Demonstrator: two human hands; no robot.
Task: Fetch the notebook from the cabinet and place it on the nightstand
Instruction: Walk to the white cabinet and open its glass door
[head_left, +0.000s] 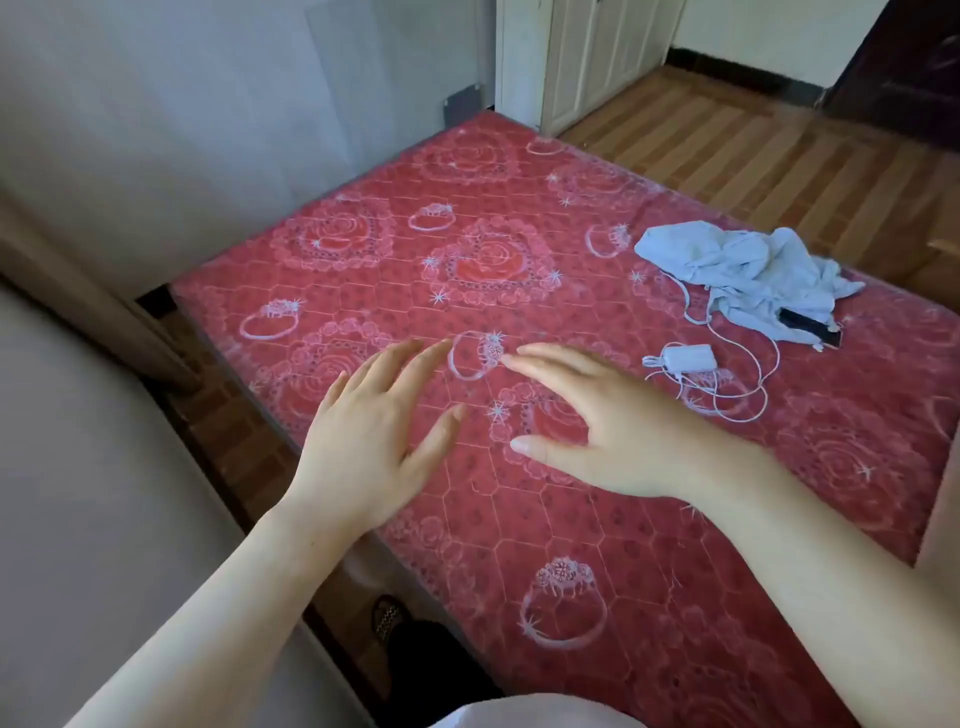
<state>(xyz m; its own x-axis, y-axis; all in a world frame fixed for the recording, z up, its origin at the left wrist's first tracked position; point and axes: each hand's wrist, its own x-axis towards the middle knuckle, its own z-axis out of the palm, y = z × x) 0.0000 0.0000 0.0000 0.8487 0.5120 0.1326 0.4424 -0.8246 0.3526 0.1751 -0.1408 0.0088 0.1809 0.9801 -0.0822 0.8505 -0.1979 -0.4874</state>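
Fingers (415, 358) of both our hands were spread, holding nothing, above the bed (519, 260).
No notebook showed; we judged it best to turn toward the cabinet (587, 57) first.

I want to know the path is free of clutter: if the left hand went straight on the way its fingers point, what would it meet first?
Only the red mattress, it seems. The left hand points up and right, well clear of the charger and blue cloth. Its height above the mattress is unclear.
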